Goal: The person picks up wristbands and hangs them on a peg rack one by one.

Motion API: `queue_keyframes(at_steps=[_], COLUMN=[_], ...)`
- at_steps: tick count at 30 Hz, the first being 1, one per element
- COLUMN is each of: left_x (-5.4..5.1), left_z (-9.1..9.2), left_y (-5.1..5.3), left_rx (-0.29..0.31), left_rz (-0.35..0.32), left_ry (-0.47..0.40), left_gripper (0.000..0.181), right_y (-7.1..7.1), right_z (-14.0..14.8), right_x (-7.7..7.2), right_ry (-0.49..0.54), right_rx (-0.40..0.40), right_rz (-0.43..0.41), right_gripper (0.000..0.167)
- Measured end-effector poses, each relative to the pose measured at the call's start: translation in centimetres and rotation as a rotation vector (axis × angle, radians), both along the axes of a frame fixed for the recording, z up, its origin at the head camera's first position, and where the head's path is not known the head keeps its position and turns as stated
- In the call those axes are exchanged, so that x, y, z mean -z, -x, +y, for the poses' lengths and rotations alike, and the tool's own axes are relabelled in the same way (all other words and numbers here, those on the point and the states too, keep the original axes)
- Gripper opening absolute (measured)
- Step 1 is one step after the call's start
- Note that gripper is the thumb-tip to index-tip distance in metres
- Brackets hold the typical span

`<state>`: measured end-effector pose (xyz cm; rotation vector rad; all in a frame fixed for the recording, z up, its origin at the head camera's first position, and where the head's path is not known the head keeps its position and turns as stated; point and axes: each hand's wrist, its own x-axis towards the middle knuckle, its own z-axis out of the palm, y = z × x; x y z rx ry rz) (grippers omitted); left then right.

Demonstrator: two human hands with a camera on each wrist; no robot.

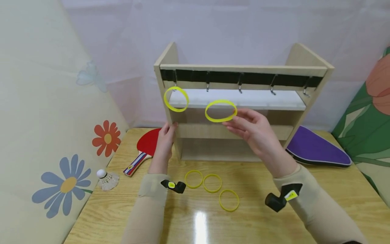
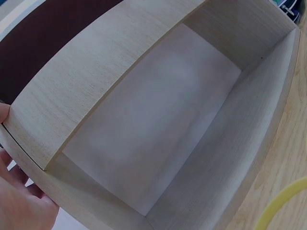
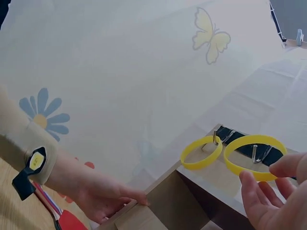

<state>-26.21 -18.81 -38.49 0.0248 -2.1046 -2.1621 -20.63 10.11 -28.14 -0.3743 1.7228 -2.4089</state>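
Observation:
My right hand [image 1: 256, 132] pinches a yellow ring [image 1: 220, 120] by its right edge, in front of the wooden rack [image 1: 210, 131] and below the second hook [image 1: 208, 86] from the left. From the leftmost hook hangs another yellow ring [image 1: 165, 100]. In the right wrist view the held ring [image 3: 230, 165] appears around part of a hook, but whether they touch I cannot tell. My left hand [image 1: 166, 140] grips the rack's left side panel, with the thumb at its front edge and the fingers outside, as the left wrist view shows.
Three yellow rings, one of them nearest me [image 1: 229, 210], lie on the wooden table [image 1: 268, 210]. A red table tennis bat [image 1: 147, 144] and a shuttlecock [image 1: 106, 179] lie left of the rack. A purple bat case [image 1: 317, 147] lies at its right.

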Motion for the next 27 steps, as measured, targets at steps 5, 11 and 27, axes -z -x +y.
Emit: queue_keyframes(at_steps=[5, 11, 27], left_x=[0.0, 0.0, 0.0], left_z=[0.0, -0.1, -0.2], left_y=[0.0, 0.0, -0.1], left_rx=[0.001, -0.011, 0.009], left_rz=[-0.004, -0.014, -0.005], left_ry=[-0.007, -0.005, 0.002], left_gripper=[0.047, 0.047, 0.048], right_y=[0.1, 0.4, 2.0], right_z=[-0.6, -1.6, -3.4], right_x=[-0.6, -1.2, -1.8], right_ry=[0.061, 0.107, 0.242], right_rx=[0.000, -0.016, 0.046], right_rz=[-0.015, -0.051, -0.157], right_gripper=[0.032, 0.034, 0.025])
